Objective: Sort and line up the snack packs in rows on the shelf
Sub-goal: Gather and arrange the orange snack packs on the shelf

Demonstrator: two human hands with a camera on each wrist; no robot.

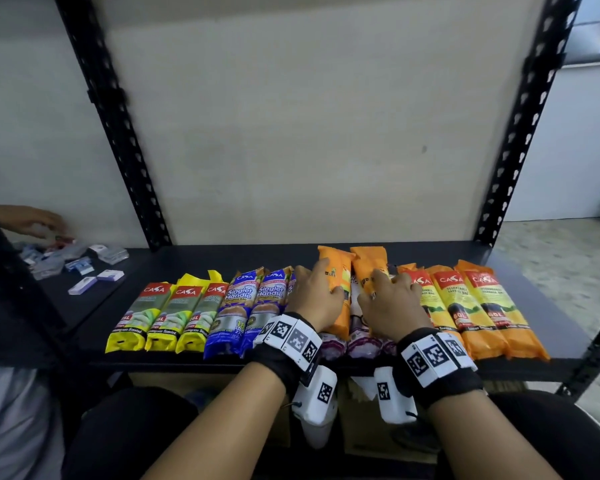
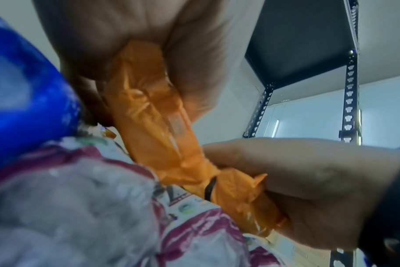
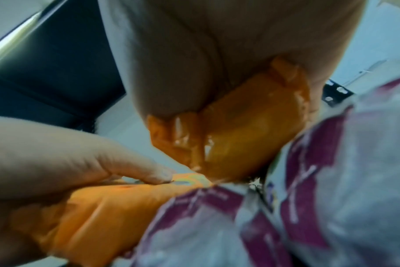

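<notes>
Closest to me, both wrists come in over the front lip of the black metal shelf board (image 1: pixel 174 356). The left hand (image 1: pixel 314 294) is wrapped round one plain orange plastic pack (image 1: pixel 336 296), thumb on one side and fingers over the other. The right hand (image 1: pixel 392 299) is curled round a second orange pack (image 1: pixel 368 268) just beside it. Each hand has its own pack, I'd say so the pair can go down side by side in one go.

Both orange packs lie on top of white-and-maroon crinkly packs (image 1: pixel 357 344), whose ends poke out at the shelf edge, so they look like strays still needing a slot.

To either side the sorting reads as done: yellow-ended green packs (image 1: pixel 160 313) far left, then blue packs (image 1: pixel 239 306), and red-topped orange-yellow packs (image 1: pixel 471 306) on the right, all lengthwise, touching, fronts roughly level.

Farther back the shelf is bare up to the pale backing board (image 1: pixel 309 133). On the neighbouring shelf to the left, another person's hand (image 1: pixel 35 221) works among small white boxes (image 1: pixel 94 277).
</notes>
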